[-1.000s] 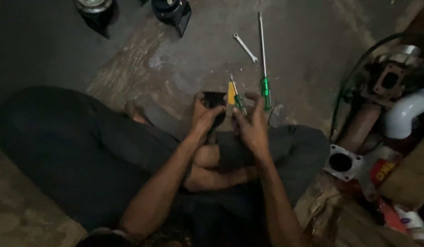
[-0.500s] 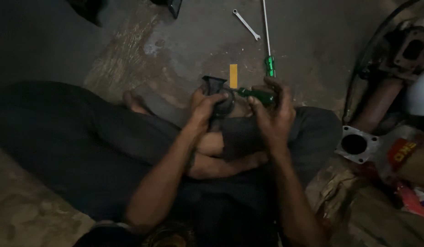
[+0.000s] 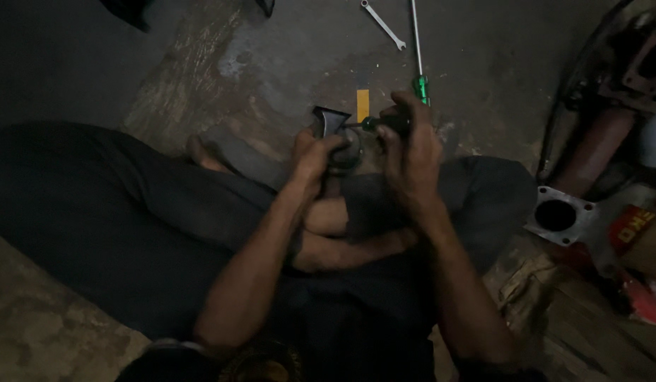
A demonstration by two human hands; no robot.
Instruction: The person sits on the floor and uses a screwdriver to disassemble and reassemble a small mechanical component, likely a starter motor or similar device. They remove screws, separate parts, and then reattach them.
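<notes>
I sit cross-legged on a concrete floor. My left hand (image 3: 315, 153) grips a small dark metal part (image 3: 333, 126) over my lap. A green-handled screwdriver (image 3: 387, 124) is held in my right hand (image 3: 411, 150), lying sideways with its tip pointing left at the dark part. Both hands are close together, just above my crossed legs. How the tip meets the part is too dark to make out.
On the floor beyond my hands lie a long screwdriver with a green handle (image 3: 418, 49), a small spanner (image 3: 382, 23) and a yellow strip (image 3: 362, 105). Rusty pipe and flange parts (image 3: 558, 215) crowd the right side. Dark objects sit at the top left (image 3: 130, 10).
The view has shifted so the floor tools sit higher in frame. My right hand has turned the screwdriver sideways toward the dark part, which my left hand keeps gripping.
</notes>
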